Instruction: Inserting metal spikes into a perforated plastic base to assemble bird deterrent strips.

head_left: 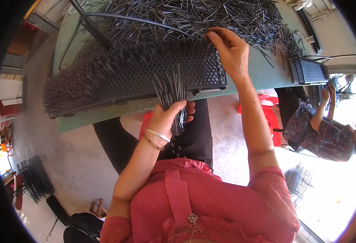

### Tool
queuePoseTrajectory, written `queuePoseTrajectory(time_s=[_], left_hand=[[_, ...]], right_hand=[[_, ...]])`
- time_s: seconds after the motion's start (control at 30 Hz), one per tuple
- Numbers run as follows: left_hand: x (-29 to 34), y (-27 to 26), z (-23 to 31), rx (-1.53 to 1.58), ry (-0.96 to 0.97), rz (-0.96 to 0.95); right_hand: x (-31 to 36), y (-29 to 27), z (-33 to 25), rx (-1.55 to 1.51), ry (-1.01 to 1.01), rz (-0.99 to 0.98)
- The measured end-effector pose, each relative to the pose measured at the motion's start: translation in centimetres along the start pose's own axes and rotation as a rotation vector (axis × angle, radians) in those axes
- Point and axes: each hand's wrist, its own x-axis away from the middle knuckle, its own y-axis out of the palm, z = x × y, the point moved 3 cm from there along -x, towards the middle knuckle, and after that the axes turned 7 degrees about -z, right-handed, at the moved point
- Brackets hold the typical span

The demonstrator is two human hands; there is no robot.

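My left hand is wrapped round a bundle of thin dark strips, which fan out above the fist and poke out below it. In front of me a long black perforated rack lies along the table edge. Many such strips stand upright in its holes on the left and along the back, while holes at its right end show bare. My right hand is over the rack's far right corner, thumb and forefinger pinched together. Whatever is between those fingertips is too small to make out.
A large heap of loose dark strips covers the back of the green table. A black bar rises at the back left. At the right another person works by a second rack. A red stool stands under the table.
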Motion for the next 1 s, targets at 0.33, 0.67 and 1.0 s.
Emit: queuePoseTrajectory(time_s=[0.33, 0.67, 1.0], left_hand=[[0.2, -0.7, -0.3, -0.066, -0.015, 0.009], [0.5, -0.7, -0.2, -0.118, -0.011, -0.011], [0.8, 0.4, 0.4, -0.126, 0.103, -0.146]], right_hand=[[1.0, 1.0, -0.2, 0.162, -0.024, 0.017], [1.1, 1.9, -0.9, 0.500, -0.450, -0.076], [4.7, 2.2, -2.8, -0.138, 0.292, -0.298]])
